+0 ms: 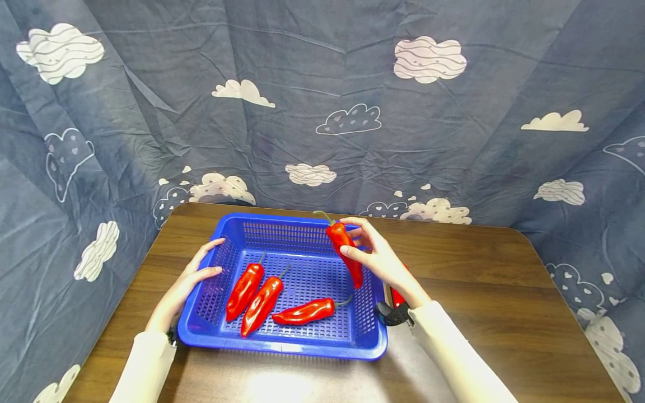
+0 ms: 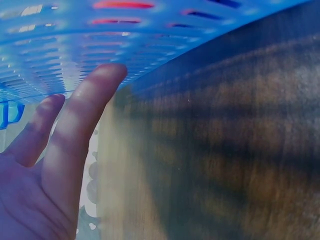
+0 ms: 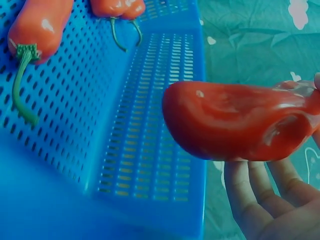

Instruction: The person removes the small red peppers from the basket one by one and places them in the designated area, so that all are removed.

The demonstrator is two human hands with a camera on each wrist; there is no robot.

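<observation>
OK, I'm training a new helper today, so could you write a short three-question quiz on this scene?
1. How many peppers lie on the floor of the basket?

2. The right hand holds:
A) a cup
B) a pepper
C) a spoon

3. True or false: the left hand is at the basket's left side.

Key: 1. Three. 2. B. 3. True.

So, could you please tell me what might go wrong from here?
The glossy pepper could slip from the right hand and bruise as it drops. Its thin stem might snap if it catches the basket. Another pepper, partly hidden just outside the basket, could get bumped or overlooked.
</observation>
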